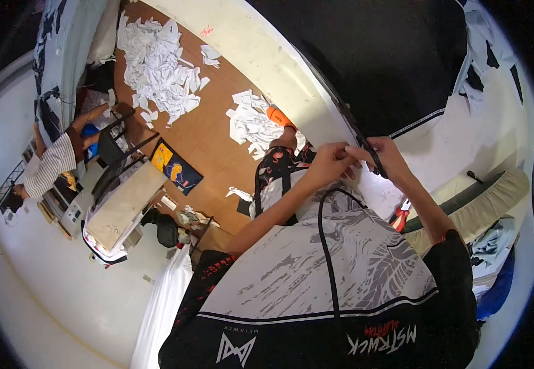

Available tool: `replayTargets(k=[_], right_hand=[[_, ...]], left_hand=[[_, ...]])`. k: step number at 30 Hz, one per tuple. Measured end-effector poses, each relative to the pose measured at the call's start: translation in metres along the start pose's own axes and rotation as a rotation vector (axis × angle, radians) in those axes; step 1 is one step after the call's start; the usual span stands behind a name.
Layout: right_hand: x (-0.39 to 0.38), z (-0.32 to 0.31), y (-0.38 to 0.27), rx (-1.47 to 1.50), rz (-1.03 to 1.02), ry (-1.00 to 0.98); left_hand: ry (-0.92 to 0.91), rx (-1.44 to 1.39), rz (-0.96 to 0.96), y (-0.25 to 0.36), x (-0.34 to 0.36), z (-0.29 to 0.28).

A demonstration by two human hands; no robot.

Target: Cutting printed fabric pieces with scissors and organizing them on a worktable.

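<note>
My left hand (334, 163) is closed, fingertips pinched beside my right thumb; what is between them is too small to make out. My right hand (382, 157) grips a narrow black strip (358, 134) along the edge of the cream work surface (419, 147). Black fabric (390, 49) with a pale printed band covers the upper part of that surface. Red-handled scissors (401, 218) lie below my right hand. A dark cord (322, 215) hangs over my grey-and-white patterned clothing.
Heaps of white scraps (156, 67) lie on the brown floor (199, 141). At left, another person (51, 163) in a striped top is beside black chairs (110, 147) and a worn bench (119, 209). A padded board (482, 203) sits at right, near a white drape (162, 313) lower left.
</note>
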State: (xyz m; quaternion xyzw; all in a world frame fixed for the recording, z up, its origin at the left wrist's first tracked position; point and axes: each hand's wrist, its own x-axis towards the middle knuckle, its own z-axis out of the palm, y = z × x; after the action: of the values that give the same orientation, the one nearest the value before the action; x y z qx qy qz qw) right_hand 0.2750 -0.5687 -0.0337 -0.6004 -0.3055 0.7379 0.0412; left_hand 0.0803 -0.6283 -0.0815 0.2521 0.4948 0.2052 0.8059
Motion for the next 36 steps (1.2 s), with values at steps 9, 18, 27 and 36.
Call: replayTargets(k=[9, 18, 27, 36], right_hand=[[0.016, -0.002, -0.015, -0.048, -0.038, 0.064], [0.009, 0.003, -0.006, -0.042, -0.017, 0.061], [0.01, 0.009, -0.014, 0.038, -0.038, 0.039], [0.0, 0.004, -0.013, -0.048, -0.048, 0.127]], left_hand=[[0.015, 0.101, -0.115, 0.007, -0.002, 0.008], [0.821, 1.154, 0.855, 0.117, 0.019, -0.09], [0.77, 1.302, 1.128, 0.134, 0.076, -0.136], [0.763, 1.279, 1.118, 0.131, 0.072, -0.122]])
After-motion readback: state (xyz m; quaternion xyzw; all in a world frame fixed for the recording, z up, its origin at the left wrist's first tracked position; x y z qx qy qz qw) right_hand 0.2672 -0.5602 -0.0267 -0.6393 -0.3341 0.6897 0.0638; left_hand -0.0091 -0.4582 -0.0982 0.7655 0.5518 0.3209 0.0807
